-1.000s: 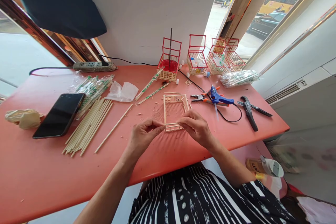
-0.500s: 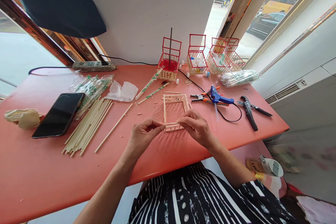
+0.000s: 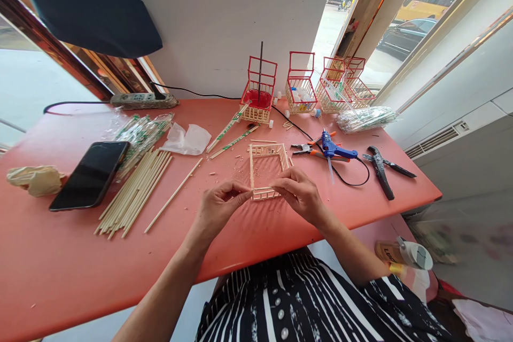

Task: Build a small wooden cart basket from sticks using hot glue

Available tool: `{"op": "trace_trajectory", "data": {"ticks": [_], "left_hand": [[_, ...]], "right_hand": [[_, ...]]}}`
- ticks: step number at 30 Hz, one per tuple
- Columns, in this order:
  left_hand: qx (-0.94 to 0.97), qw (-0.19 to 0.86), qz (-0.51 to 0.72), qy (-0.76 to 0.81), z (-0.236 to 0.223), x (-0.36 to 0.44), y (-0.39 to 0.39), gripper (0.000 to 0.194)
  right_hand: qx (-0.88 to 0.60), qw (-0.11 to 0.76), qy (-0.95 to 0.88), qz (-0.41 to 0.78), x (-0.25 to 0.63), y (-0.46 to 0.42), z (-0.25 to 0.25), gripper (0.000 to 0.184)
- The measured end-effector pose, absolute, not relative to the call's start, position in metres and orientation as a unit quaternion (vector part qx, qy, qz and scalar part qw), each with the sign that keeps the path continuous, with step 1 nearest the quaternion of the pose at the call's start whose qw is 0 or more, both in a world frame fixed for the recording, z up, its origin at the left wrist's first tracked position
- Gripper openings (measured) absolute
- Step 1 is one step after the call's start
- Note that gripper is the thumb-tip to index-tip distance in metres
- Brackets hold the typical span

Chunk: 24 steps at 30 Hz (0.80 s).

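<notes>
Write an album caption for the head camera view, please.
Left hand and right hand pinch the near edge of a small stick frame, glue gun nearby.

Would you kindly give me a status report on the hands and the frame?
Left hand pinching frame at near left corner. Right hand pinching its near edge. Frame on table. Scraps scattered around it.
</notes>
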<state>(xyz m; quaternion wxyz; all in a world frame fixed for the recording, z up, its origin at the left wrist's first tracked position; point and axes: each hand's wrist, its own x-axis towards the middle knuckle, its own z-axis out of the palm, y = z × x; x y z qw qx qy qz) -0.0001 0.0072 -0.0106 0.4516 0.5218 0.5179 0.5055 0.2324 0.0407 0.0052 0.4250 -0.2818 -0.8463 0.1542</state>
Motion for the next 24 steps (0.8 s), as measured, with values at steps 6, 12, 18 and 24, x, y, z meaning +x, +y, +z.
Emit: {"op": "trace_trajectory", "data": {"ticks": [6, 12, 18, 24], "left_hand": [[0.521, 0.446, 0.515, 0.514, -0.012, 0.0007, 0.0074, 0.016], [0.524, 0.443, 0.514, 0.515, -0.0122, 0.0004, 0.0073, 0.015], [0.521, 0.446, 0.514, 0.514, -0.0117, 0.0004, 0.0072, 0.015], [0.521, 0.446, 0.513, 0.516, -0.0121, 0.001, 0.0076, 0.015]], "right_hand": [[-0.278, 0.427, -0.847, 0.152, 0.2323, 0.0415, 0.0036, 0.011], [-0.281, 0.426, -0.847, 0.15, 0.2325, 0.0415, 0.0039, 0.011], [-0.281, 0.424, -0.849, 0.146, 0.2323, 0.0408, 0.005, 0.011], [-0.278, 0.428, -0.847, 0.148, 0.2322, 0.0413, 0.0046, 0.012]]}}
